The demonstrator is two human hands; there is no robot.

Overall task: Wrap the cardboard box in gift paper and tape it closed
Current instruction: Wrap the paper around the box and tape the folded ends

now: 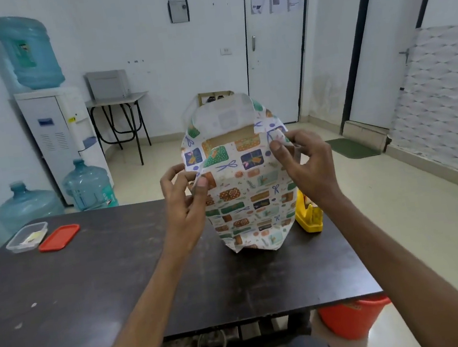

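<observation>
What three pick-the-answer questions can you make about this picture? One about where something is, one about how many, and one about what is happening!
1. Where is the red lid?
A. On the floor
B. On the table, beside the clear tub
C. On a chair

2. How many big blue water bottles are there?
A. One
B. Three
C. Six

3. What are the left hand and right hand doing?
A. Pinching the gift paper near the top of the box
B. Lying flat on the table
C. Holding scissors

Answers:
1. B, the lid lies next to the tub on the table.
2. B, one stands on the cooler and two on the floor.
3. A, each hand holds a paper edge, and bare cardboard shows at the open top.
</observation>
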